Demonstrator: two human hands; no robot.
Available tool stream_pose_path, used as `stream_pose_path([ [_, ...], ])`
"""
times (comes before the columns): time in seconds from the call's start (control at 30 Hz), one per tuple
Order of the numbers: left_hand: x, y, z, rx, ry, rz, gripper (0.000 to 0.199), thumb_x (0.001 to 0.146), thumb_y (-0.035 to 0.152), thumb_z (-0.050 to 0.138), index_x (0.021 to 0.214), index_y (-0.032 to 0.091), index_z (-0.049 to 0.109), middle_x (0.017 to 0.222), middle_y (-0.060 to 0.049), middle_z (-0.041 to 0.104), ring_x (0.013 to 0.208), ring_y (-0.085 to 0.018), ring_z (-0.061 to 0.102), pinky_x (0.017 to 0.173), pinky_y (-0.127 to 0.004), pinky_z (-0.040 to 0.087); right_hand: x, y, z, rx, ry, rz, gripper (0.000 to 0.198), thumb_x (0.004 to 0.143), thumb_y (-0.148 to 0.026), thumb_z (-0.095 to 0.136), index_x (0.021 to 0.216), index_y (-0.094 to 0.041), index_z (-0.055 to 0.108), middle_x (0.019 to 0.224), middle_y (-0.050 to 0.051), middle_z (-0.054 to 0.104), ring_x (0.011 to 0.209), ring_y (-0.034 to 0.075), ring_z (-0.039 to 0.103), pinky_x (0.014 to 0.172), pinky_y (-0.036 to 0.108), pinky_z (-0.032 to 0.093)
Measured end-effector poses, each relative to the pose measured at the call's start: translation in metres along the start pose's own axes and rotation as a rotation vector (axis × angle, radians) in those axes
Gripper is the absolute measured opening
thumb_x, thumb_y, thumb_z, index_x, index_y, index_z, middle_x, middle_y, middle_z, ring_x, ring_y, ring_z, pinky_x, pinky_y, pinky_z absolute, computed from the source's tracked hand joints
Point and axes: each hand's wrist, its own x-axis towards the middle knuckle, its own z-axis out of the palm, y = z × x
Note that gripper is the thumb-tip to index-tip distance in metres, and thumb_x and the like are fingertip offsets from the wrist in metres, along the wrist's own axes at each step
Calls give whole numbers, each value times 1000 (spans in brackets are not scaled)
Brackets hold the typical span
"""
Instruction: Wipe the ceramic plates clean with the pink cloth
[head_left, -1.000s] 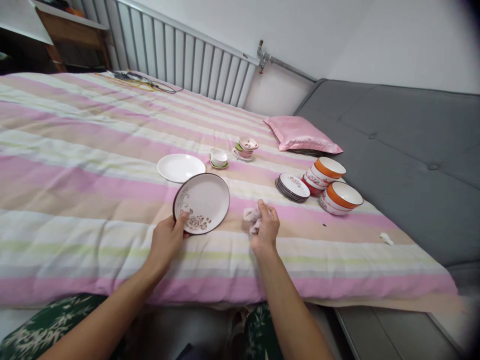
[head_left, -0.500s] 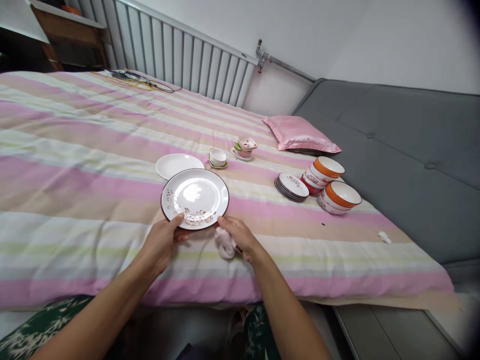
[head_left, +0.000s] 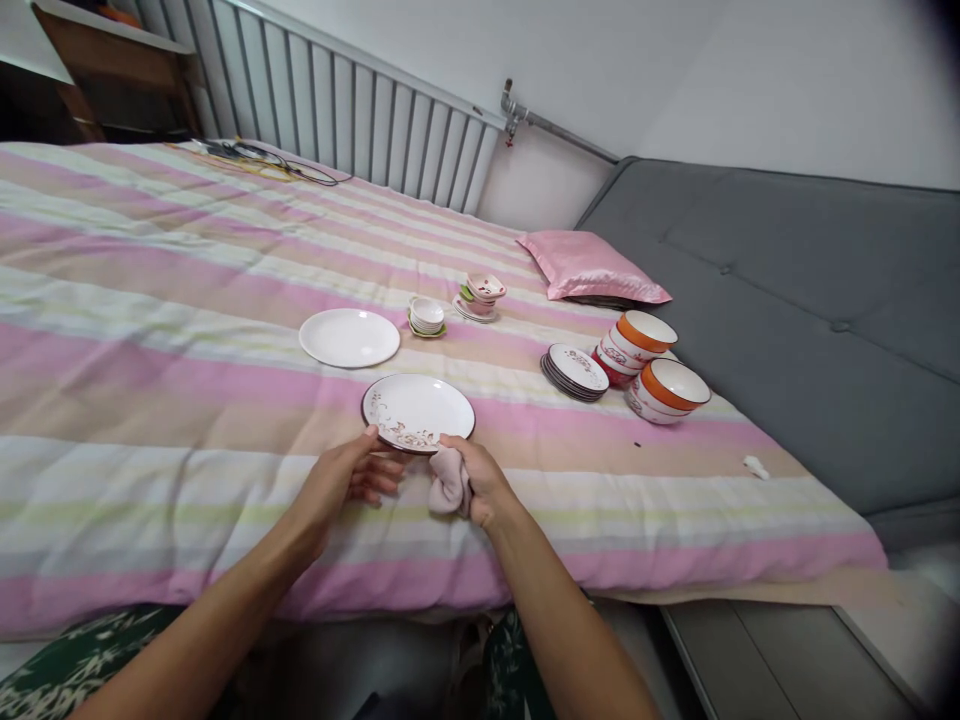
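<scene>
A white plate [head_left: 420, 405] with a dark rim and brown floral print is low over the striped bedspread, close in front of me. My right hand [head_left: 484, 482] pinches its near right edge and also grips a bunched pale pink cloth [head_left: 450, 485] that hangs below the rim. At the near left edge, my left hand [head_left: 349, 485] has its fingers spread, with the thumb tip at the rim. Whether that thumb touches the plate, I cannot tell. Just beyond lies a plain white oval plate [head_left: 349, 338].
Small white dishes [head_left: 427, 316] and pink-patterned bowls [head_left: 484, 292] stand farther back. To the right are a stack of small plates [head_left: 576, 370] and orange-rimmed bowls [head_left: 679, 388]. A pink pillow [head_left: 592, 265] lies near the grey headboard [head_left: 780, 290]; cables [head_left: 262, 160] lie far left.
The dark-rimmed plate has gone down and to the right, tilting flatter, and now sits apart from the oval plate in view. My left fingers have loosened from its edge.
</scene>
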Motion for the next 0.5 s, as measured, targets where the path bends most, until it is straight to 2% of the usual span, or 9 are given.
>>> stream_pose_path([
  [0.13, -1, 2, -3, 46, 83, 31, 51, 73, 56, 56, 96, 11, 63, 77, -9, 70, 61, -17, 64, 55, -26, 46, 7, -15, -11, 73, 96, -41, 16, 67, -30, 61, 65, -15, 55, 47, -2, 54, 43, 10, 49, 43, 21, 39],
  [0.27, -3, 0, -3, 79, 85, 36, 44, 72, 53, 58, 89, 12, 64, 77, -8, 70, 61, -16, 63, 55, -25, 46, 11, -37, -30, 120, 196, -142, 17, 70, -31, 60, 64, -17, 52, 46, -4, 53, 42, 9, 48, 43, 20, 40],
  [0.5, -1, 2, -1, 90, 109, 40, 45, 67, 54, 62, 83, 12, 65, 75, -9, 69, 59, -17, 63, 53, -25, 46, 30, -82, -82, 76, 372, -331, 19, 81, -29, 56, 68, -16, 52, 51, -3, 52, 45, 8, 47, 44, 20, 41],
])
